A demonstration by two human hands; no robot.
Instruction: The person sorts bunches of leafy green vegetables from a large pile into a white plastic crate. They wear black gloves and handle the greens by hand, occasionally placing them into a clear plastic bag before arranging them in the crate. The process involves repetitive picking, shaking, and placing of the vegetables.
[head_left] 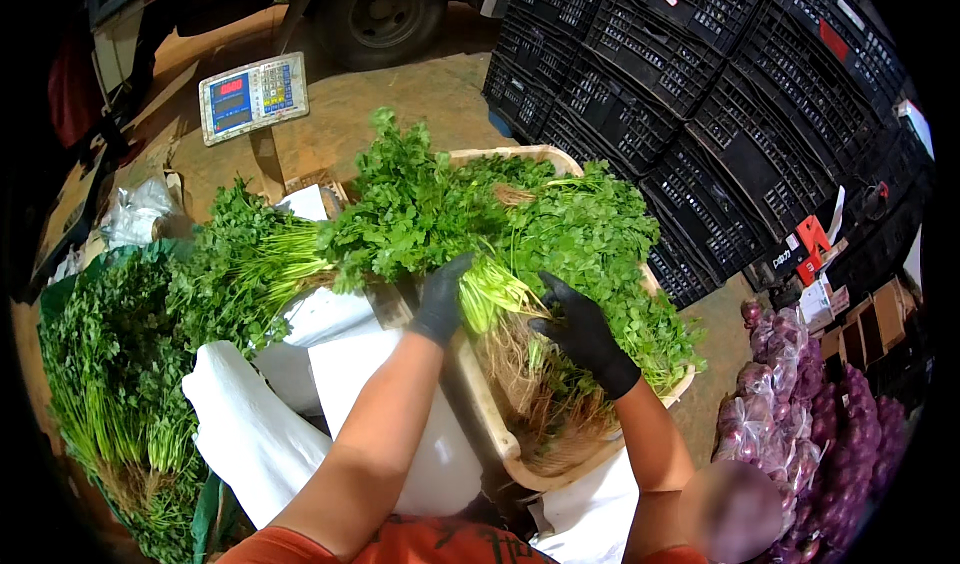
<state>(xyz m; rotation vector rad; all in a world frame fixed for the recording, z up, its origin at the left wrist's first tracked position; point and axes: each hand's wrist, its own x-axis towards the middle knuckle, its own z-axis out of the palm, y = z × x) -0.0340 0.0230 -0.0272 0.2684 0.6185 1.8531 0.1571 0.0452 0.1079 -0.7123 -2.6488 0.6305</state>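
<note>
In the head view, the left hand [442,299] appears to grip a herb bunch [492,292] by its stems, over the tub [508,452]'s left side. The right hand [585,336] has its fingers parted just beside the roots [512,359]. This looks like handling one bunch; moving it seems to call for steadying that trailing root end

Herbs [592,226] lie in a tub [507,447], with bagged onions [757,384] to its right.
</note>
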